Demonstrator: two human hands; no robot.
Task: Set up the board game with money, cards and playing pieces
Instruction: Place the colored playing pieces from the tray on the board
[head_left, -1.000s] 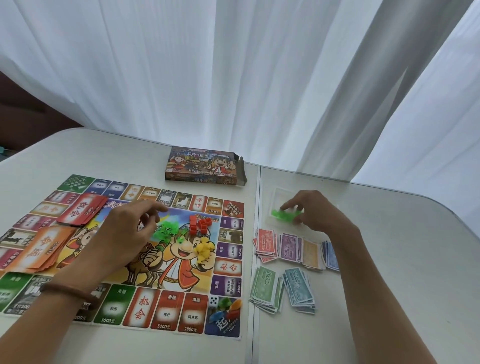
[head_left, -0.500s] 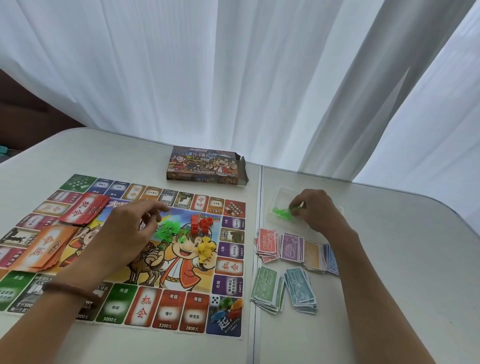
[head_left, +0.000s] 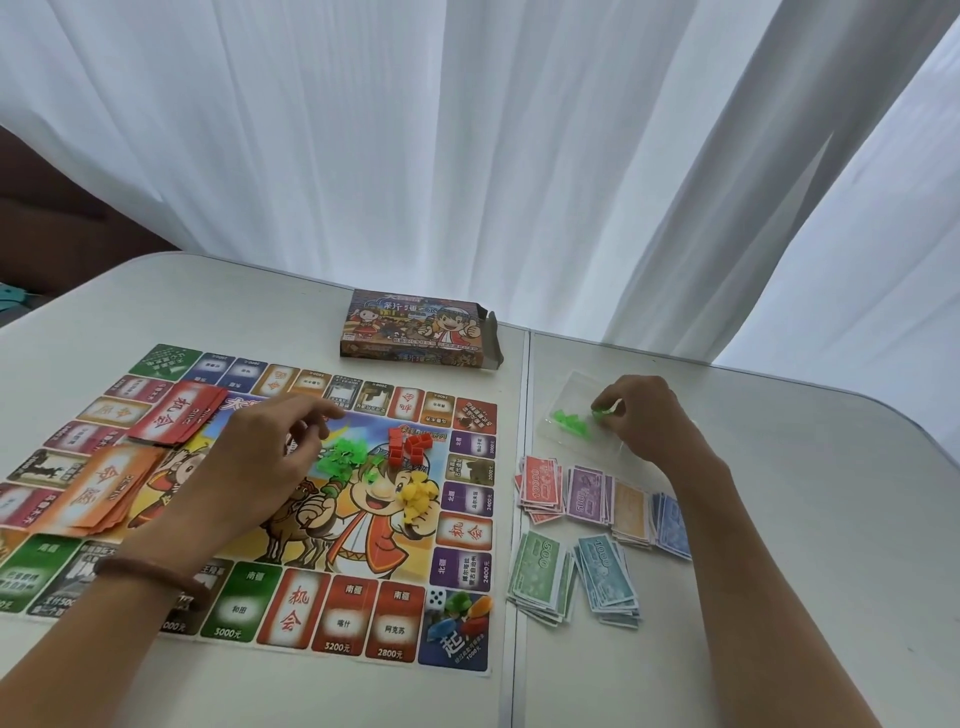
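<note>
Right hand (head_left: 644, 422) pinches a green piece (head_left: 604, 412) near the table's (head_left: 789, 467) far edge.

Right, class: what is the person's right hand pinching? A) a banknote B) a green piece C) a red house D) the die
B: the right hand pinches a small green piece at the clear packet, beyond the stacks of paper money.

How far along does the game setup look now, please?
Done: board out, card stacks on it, money sorted beside it, red pieces and yellow pieces piled centrally. In hand: the right hand pinches a green piece at the clear bag; the left hand hovers by the green pile. Left: green pieces in the bag.
</note>
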